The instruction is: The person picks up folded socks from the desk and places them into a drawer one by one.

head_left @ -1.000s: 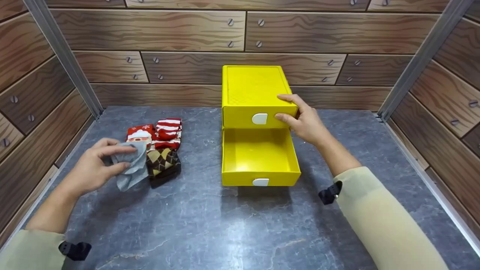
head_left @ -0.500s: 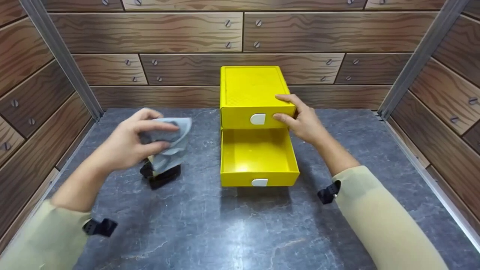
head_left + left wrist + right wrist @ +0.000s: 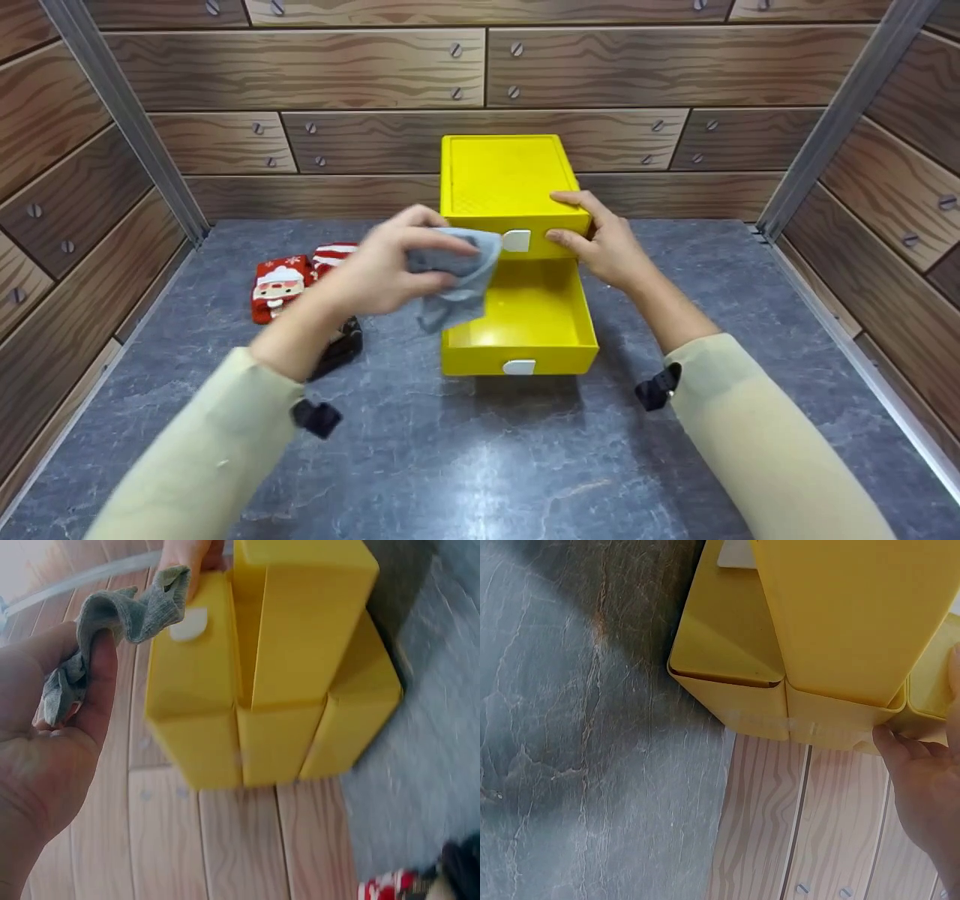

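Note:
My left hand (image 3: 379,266) pinches a folded grey sock (image 3: 457,289) between thumb and fingers. In the head view the sock hangs over the left side of a pulled-out drawer (image 3: 472,361) and hides part of it. This drawer belongs to a yellow drawer unit (image 3: 506,176) with three tiers, seen best in the left wrist view. It is the middle one; no contents show in its visible part. My right hand (image 3: 611,244) grips the unit's upper right front corner, with the thumb on the top drawer's front.
On the grey marbled tabletop (image 3: 405,435), to the left, lie a red Santa sock (image 3: 279,289), a red-and-white striped sock (image 3: 334,255) and a dark brown sock (image 3: 346,349). My left forearm covers part of them. Wood-patterned walls (image 3: 315,67) enclose the back and sides.
My left hand has lifted the grey sock off the sock pile and carried it right to the pulled-out drawer. My right hand keeps its grip on the unit's corner.

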Tool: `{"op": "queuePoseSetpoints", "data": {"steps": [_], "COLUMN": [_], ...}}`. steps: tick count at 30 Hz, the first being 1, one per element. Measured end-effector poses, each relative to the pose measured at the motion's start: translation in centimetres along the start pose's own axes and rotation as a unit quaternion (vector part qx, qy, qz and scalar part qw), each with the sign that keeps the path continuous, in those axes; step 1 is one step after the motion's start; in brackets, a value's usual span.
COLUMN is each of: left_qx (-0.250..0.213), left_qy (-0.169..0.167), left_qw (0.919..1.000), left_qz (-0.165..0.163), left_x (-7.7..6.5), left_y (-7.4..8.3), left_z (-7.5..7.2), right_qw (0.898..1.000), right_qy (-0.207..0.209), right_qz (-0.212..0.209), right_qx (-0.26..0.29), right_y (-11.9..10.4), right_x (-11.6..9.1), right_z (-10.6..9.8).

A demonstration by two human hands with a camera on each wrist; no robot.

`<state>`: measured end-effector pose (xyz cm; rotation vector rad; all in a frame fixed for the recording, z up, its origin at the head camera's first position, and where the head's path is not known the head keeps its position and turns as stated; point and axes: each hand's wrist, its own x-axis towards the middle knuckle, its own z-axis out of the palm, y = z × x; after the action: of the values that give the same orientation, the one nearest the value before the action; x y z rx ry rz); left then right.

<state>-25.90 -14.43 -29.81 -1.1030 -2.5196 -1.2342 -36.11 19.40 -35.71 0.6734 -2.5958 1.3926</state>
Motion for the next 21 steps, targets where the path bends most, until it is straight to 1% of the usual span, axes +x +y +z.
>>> {"op": "queuePoseSetpoints", "data": {"steps": [2,4,8,11,14,17,21], "left_qx": [-0.006,-0.012,-0.013,-0.014,-0.020,-0.030,-0.066], "left_qy": [-0.016,-0.032,-0.057,-0.071,-0.081,-0.083,-0.083], "left_qw": [0.9999,0.9993,0.9976,0.9963,0.9949,0.9942,0.9920], "left_qz": [-0.002,-0.012,-0.037,-0.048,-0.057,-0.062,-0.069], "left_x": [0.9,1.6,2.8,3.6,4.5,5.3,6.2], "left_y": [-0.2,-0.4,-1.0,-1.3,-1.5,-1.5,-1.5], "left_z": [1.2,2.3,4.4,5.9,7.1,8.4,9.8], "right_qw": [1.000,1.000,1.000,1.000,1.000,1.000,1.000], "right_qy": [0.000,0.000,0.004,0.003,0.000,0.001,0.006], "right_qz": [0.002,0.003,0.000,-0.003,-0.005,-0.006,-0.010], "right_qx": [0.001,0.000,-0.004,-0.006,-0.008,-0.011,-0.018], "right_y": [0.1,0.1,0.2,0.1,0.1,0.1,0.1], "right_x": [0.0,0.0,0.1,0.2,0.2,0.1,0.1], "right_z": [0.0,0.0,-0.1,-0.1,-0.2,-0.2,-0.1]}}
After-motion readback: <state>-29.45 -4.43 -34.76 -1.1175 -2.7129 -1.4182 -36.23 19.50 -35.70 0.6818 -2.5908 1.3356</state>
